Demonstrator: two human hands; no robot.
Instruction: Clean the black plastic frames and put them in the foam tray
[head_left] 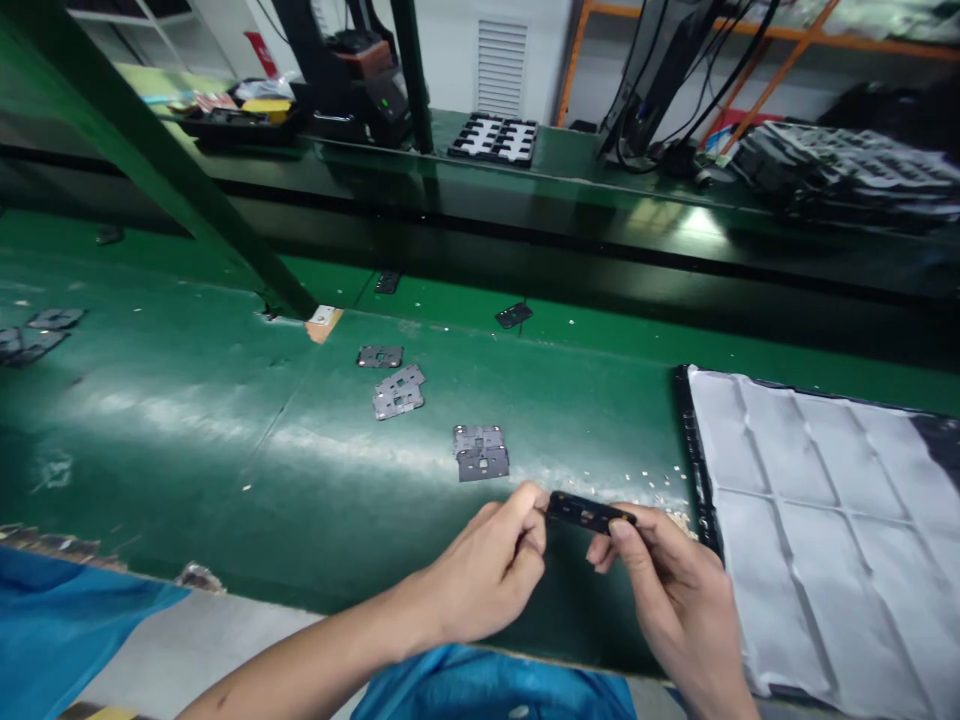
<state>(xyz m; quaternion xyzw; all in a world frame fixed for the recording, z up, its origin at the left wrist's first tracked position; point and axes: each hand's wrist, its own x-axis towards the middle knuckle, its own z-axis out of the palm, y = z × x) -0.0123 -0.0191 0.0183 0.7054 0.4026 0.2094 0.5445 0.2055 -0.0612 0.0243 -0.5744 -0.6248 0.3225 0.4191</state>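
Note:
A thin black rectangular plastic plate [589,513] with small cut-outs is held above the green bench in front of me, tilted so it shows nearly edge-on. My right hand [679,590] pinches its right end between thumb and fingers. At the left end, my left hand [491,565] is closed, with its fingertips on the plate's corner; whether a tiny piece is between them is hidden. Just beyond my left hand lie overlapping grey plates [482,462]. Farther off are another overlapping pair [399,392] and a single plate [380,357].
A black tray with a pale grey compartmented liner [817,500] occupies the right. Tiny pale bits [660,487] are scattered beside it. Two dark plates, one [514,316] nearer the middle, lie on a lower green strip. A green post [180,180] slants across the left.

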